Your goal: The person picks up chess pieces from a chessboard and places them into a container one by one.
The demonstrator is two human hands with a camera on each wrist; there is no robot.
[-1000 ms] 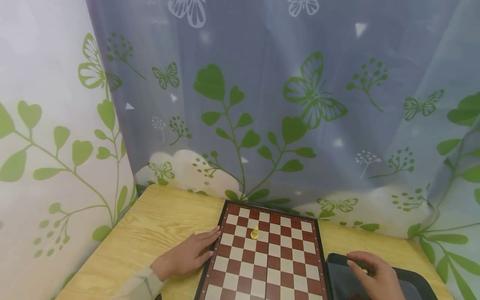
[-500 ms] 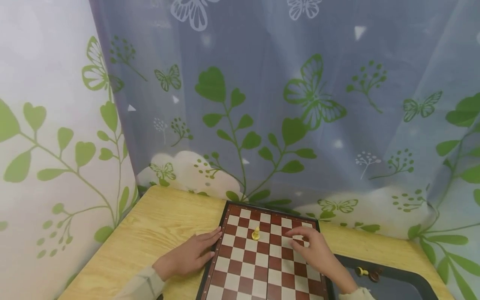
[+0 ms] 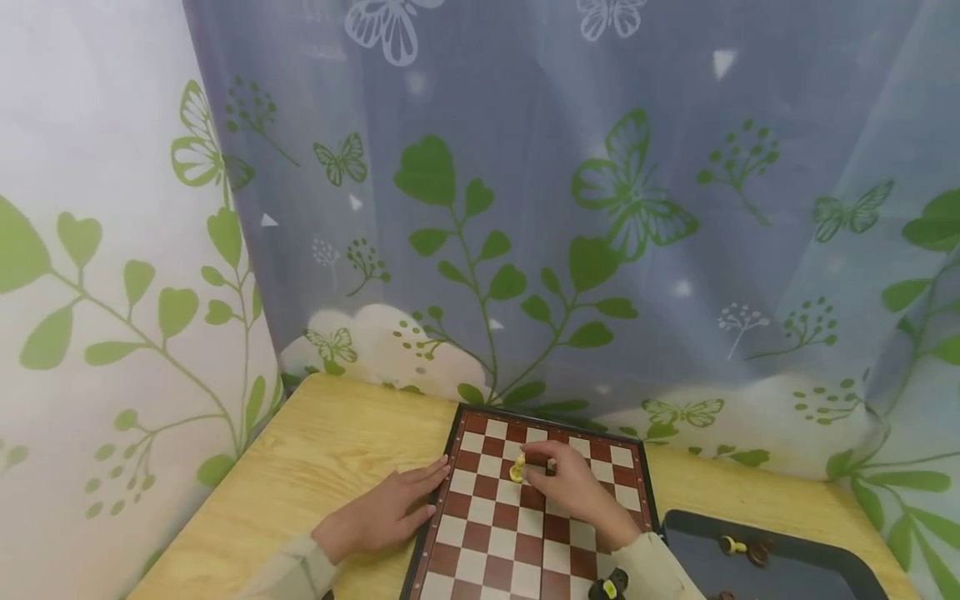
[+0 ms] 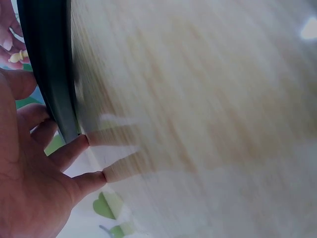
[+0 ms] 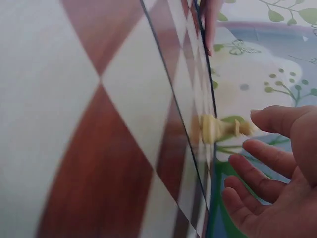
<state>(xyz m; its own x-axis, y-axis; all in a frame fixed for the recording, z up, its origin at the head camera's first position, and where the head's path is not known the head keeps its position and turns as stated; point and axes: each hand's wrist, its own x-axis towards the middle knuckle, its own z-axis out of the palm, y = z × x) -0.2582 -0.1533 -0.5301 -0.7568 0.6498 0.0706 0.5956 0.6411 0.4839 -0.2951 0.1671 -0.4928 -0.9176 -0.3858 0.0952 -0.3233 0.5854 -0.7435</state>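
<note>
A magnetic-looking chessboard with brown and white squares lies on the table. On its far half stands a yellow chess piece with a wide base and a narrow collar below its head. My right hand reaches over the board to this piece. In the right wrist view, the thumb and index finger of that hand are spread on either side of the head of the chess piece. Beside the board's left edge my left hand rests with fingers extended, fingertips against the dark frame.
To the right of the board stands a dark tray, holding a yellow chess piece and brown ones. Bare wood table extends left of the board. A printed curtain hangs close behind the table.
My right hand has moved left from the tray, across the board, to the standing chess piece. The left hand stays at the board's edge, and the piece stays on its square.
</note>
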